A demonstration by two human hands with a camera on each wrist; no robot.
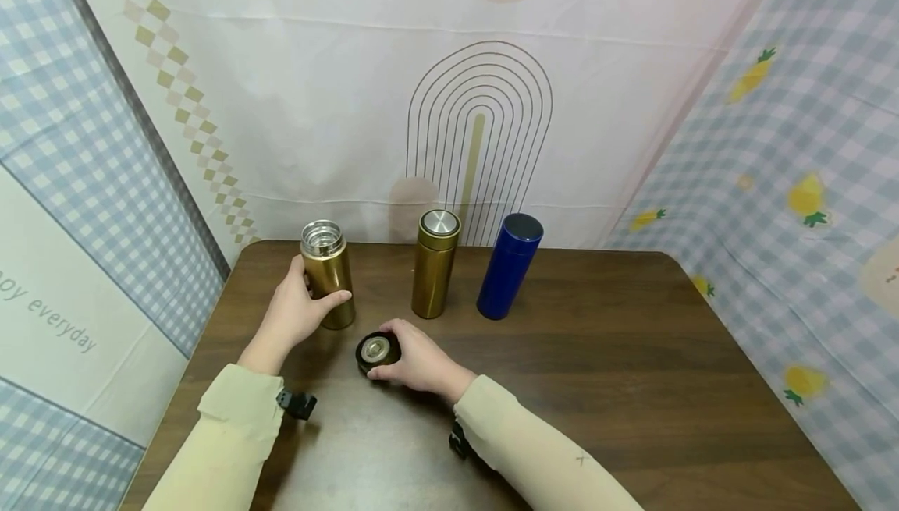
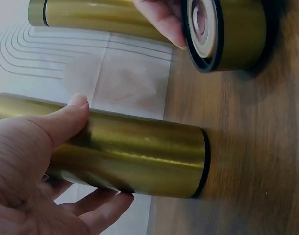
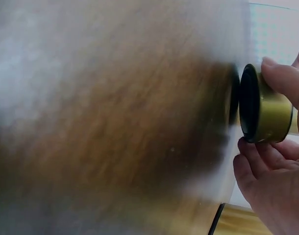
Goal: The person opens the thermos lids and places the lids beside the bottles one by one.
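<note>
An uncapped gold thermos bottle (image 1: 335, 275) stands upright at the table's left, its silver threaded mouth showing. My left hand (image 1: 292, 310) grips its body, thumb on the near side and fingers around the far side. In the left wrist view, the bottle's black base ring (image 2: 205, 164) is against the wood. My right hand (image 1: 420, 359) holds the matching gold lid (image 3: 274, 115) between thumb and fingers, in front of the bottle. The lid's inner side faces up in the head view, and its dark top is close over the tabletop in the right wrist view.
Behind the lid stands a second gold thermos (image 1: 433, 269) with its silver-topped lid on. A capped blue thermos (image 1: 509, 265) is to its right. All are on a brown wooden table (image 1: 597, 386), with a patterned cloth (image 1: 316, 105) hanging at the back edge.
</note>
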